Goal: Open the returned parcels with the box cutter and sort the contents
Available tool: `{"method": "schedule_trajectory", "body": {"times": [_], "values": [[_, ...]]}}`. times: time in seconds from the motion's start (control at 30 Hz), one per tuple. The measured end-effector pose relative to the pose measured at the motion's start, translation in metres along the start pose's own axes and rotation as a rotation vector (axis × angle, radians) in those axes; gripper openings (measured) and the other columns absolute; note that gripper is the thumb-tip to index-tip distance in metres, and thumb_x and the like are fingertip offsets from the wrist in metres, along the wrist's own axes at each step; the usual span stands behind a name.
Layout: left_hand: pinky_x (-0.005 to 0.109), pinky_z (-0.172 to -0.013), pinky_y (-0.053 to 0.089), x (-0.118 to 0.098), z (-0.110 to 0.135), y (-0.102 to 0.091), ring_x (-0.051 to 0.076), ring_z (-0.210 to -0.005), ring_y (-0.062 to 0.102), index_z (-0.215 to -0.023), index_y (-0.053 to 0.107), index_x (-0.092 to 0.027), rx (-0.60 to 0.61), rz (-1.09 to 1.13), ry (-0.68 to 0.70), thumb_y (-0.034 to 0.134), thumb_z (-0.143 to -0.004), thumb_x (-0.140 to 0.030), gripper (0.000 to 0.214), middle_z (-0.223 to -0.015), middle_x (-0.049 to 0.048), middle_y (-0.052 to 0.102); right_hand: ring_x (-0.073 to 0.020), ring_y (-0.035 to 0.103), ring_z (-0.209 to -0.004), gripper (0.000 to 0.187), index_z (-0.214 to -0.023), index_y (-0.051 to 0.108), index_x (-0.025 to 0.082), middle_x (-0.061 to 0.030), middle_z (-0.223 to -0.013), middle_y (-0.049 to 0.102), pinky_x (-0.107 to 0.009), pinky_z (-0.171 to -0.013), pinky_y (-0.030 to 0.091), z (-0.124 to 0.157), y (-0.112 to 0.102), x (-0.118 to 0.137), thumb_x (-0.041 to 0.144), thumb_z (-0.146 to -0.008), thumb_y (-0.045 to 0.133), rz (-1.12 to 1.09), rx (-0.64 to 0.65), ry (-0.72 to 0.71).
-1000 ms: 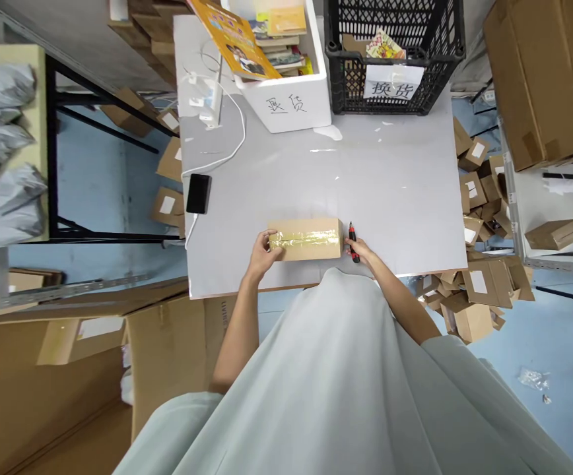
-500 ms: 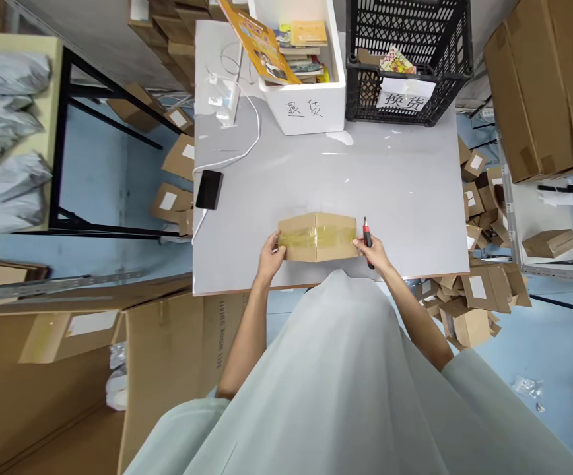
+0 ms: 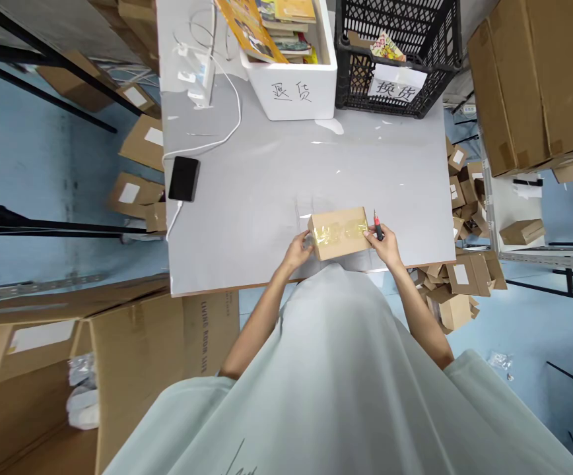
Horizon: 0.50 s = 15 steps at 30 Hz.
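Note:
A small brown cardboard box with shiny yellowish tape across it is held near the front edge of the grey table, turned slightly. My left hand grips its left end, with some fingers hidden behind the side. At the opposite end, my right hand pinches the box's right edge. A black-and-red utility knife is also in that hand, its pointed tip facing away from me. Whether the box rests on the tabletop or is slightly raised I cannot tell.
Toward the back of the table stand a white bin of books and a black crate. A black phone with a white cable lies left. Large cardboard boxes flank the table, with smaller boxes on the right.
The box has gone from a flat-on, two-panel view with a central seam to a tilted, solid shape. Both hands turned with it and moved slightly right. The camera view has shifted too.

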<state>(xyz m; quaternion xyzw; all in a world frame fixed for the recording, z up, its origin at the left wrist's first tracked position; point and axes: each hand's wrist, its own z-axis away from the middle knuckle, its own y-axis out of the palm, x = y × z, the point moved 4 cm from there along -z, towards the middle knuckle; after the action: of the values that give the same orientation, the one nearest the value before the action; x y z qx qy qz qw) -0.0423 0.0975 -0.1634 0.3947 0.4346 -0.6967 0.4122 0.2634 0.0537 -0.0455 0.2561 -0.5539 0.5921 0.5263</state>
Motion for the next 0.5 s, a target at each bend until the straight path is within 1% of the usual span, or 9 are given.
{"method": "schedule_trajectory", "body": {"times": [0.07, 0.13, 0.17, 0.23, 0.33, 0.4, 0.5], "values": [[0.05, -0.11, 0.06, -0.014, 0.005, -0.023, 0.032, -0.126, 0.073, -0.139, 0.072, -0.02, -0.059, 0.029, -0.008, 0.072, -0.088, -0.035, 0.053, -0.144, 0.0174, 0.074, -0.0202, 0.062, -0.08, 0.065, -0.105, 0.074, 0.018, -0.006, -0.095, 0.075, -0.032, -0.076, 0.052, 0.005, 0.012, 0.007, 0.079, -0.083, 0.072, 0.035, 0.029, -0.012], [0.048, -0.11, 0.061, -0.036, 0.01, -0.047, 0.03, -0.125, 0.074, -0.131, 0.077, -0.021, -0.111, 0.087, 0.029, 0.067, -0.097, -0.048, 0.044, -0.14, 0.0147, 0.077, -0.0203, 0.061, -0.081, 0.06, -0.103, 0.073, 0.019, -0.0045, -0.093, 0.073, -0.032, -0.078, 0.05, 0.011, 0.022, 0.014, 0.077, -0.087, 0.068, 0.088, 0.026, -0.039], [0.046, -0.108, 0.063, -0.047, 0.013, -0.057, 0.029, -0.121, 0.076, -0.127, 0.079, -0.021, -0.123, 0.111, 0.047, 0.065, -0.1, -0.055, 0.045, -0.136, 0.014, 0.079, -0.0207, 0.062, -0.083, 0.058, -0.103, 0.073, 0.019, -0.0043, -0.093, 0.072, -0.032, -0.079, 0.05, 0.013, 0.025, 0.017, 0.075, -0.089, 0.066, 0.116, 0.011, -0.053], [0.043, -0.103, 0.064, -0.068, 0.015, -0.07, 0.028, -0.116, 0.078, -0.123, 0.081, -0.021, -0.121, 0.117, 0.074, 0.071, -0.097, -0.061, 0.048, -0.132, 0.0131, 0.081, -0.0214, 0.063, -0.084, 0.056, -0.107, 0.074, 0.02, -0.0045, -0.094, 0.072, -0.032, -0.081, 0.05, 0.019, 0.03, 0.022, 0.073, -0.093, 0.063, 0.157, -0.021, -0.063], [0.04, -0.094, 0.067, -0.087, 0.014, -0.075, 0.026, -0.108, 0.079, -0.128, 0.081, -0.022, -0.077, 0.116, 0.084, 0.082, -0.089, -0.058, 0.054, -0.135, 0.0129, 0.08, -0.02, 0.064, -0.074, 0.057, -0.12, 0.074, 0.022, -0.0039, -0.097, 0.075, -0.032, -0.078, 0.053, 0.026, 0.031, 0.025, 0.072, -0.097, 0.061, 0.183, -0.037, -0.008], [0.039, -0.09, 0.067, -0.091, 0.01, -0.073, 0.026, -0.102, 0.08, -0.13, 0.08, -0.021, -0.045, 0.142, 0.077, 0.085, -0.084, -0.054, 0.057, -0.134, 0.0132, 0.08, -0.0183, 0.064, -0.065, 0.058, -0.124, 0.074, 0.022, -0.0035, -0.098, 0.076, -0.033, -0.077, 0.054, 0.03, 0.031, 0.027, 0.072, -0.097, 0.062, 0.194, -0.045, 0.032], [0.039, -0.09, 0.067, -0.09, 0.003, -0.07, 0.026, -0.099, 0.082, -0.128, 0.081, -0.019, -0.033, 0.155, 0.063, 0.085, -0.083, -0.048, 0.054, -0.128, 0.0128, 0.083, -0.0173, 0.065, -0.062, 0.058, -0.127, 0.075, 0.023, -0.0045, -0.103, 0.078, -0.033, -0.073, 0.056, 0.032, 0.031, 0.032, 0.071, -0.097, 0.062, 0.201, -0.048, 0.048]]}}
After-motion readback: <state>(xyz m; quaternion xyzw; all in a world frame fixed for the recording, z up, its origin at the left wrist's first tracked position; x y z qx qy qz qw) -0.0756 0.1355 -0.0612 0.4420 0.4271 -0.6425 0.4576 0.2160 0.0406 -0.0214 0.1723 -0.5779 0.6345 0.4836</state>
